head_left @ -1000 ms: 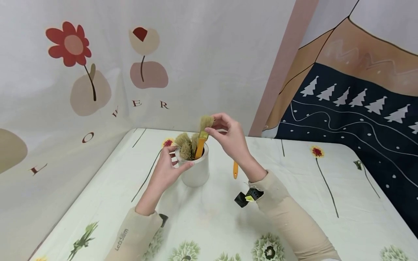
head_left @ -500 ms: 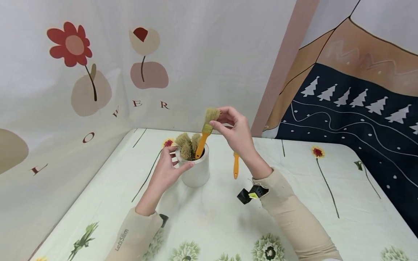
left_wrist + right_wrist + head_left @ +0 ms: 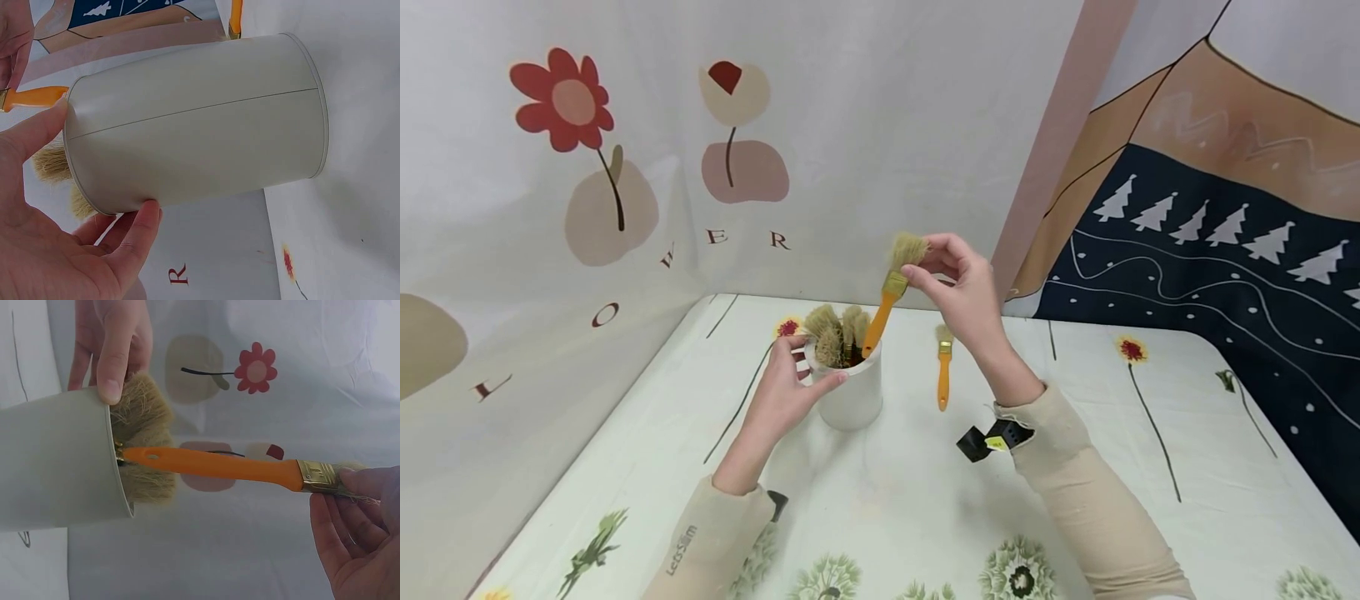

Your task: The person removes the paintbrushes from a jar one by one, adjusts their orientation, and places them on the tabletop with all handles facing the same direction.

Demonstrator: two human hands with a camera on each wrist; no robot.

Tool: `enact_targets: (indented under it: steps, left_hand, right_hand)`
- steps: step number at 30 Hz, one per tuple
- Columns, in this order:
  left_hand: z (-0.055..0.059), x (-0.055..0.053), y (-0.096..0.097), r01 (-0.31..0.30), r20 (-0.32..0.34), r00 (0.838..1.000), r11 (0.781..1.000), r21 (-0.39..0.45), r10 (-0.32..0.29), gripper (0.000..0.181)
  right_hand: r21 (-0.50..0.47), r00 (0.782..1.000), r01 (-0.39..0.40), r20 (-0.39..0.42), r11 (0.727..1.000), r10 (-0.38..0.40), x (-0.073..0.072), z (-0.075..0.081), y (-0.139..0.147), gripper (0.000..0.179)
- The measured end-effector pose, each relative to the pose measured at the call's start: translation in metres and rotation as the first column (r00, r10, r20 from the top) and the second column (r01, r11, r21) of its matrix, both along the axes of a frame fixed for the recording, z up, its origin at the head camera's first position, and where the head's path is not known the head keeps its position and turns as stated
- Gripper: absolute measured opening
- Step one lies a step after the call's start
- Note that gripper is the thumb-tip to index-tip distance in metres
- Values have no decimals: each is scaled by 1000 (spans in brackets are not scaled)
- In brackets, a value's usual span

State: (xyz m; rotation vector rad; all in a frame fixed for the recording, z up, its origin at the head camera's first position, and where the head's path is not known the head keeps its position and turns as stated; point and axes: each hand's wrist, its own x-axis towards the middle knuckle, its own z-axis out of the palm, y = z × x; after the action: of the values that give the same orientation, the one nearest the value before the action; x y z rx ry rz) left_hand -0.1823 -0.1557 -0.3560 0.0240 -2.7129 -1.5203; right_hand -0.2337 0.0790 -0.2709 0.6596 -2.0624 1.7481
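Note:
My right hand (image 3: 964, 287) pinches a paintbrush (image 3: 219, 465) between thumb and fingers at its metal ferrule and bristles. Its orange handle slants down, the tip right at the rim of a white cylindrical holder (image 3: 850, 404). Left thumb and fingers grip that holder near its top; the left hand (image 3: 778, 392) is on its left side. Several other brushes (image 3: 827, 333) stand inside, bristles up, their handles hidden by the wall. In the left wrist view the holder (image 3: 194, 125) shows a thin seam along its side, with the held brush's handle (image 3: 37, 97) beside the thumb.
Another orange-handled paintbrush (image 3: 943, 371) lies on the table right of the holder, below the right forearm. The table has a white flower-print cloth (image 3: 880, 517). Printed fabric (image 3: 880, 150) hangs behind and to the left, with dark tree-print fabric (image 3: 1225, 267) at right.
My right hand has moved up and to the right, drawing the paintbrush out of the holder. The brush lying on the table is now uncovered. The left hand keeps its place.

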Motion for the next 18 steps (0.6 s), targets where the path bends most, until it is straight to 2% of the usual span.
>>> enact_targets:
  steps: [12, 18]
  left_hand:
    - [1, -2, 0, 0, 0, 1000, 1000, -2, 0, 81]
    - [0, -3, 0, 2, -2, 1000, 1000, -4, -2, 81]
  right_hand:
    - [-10, 1000, 19, 3, 1000, -19, -3, -1, 15, 30]
    - [-45, 1000, 28, 5, 999, -28, -6, -4, 26, 31]
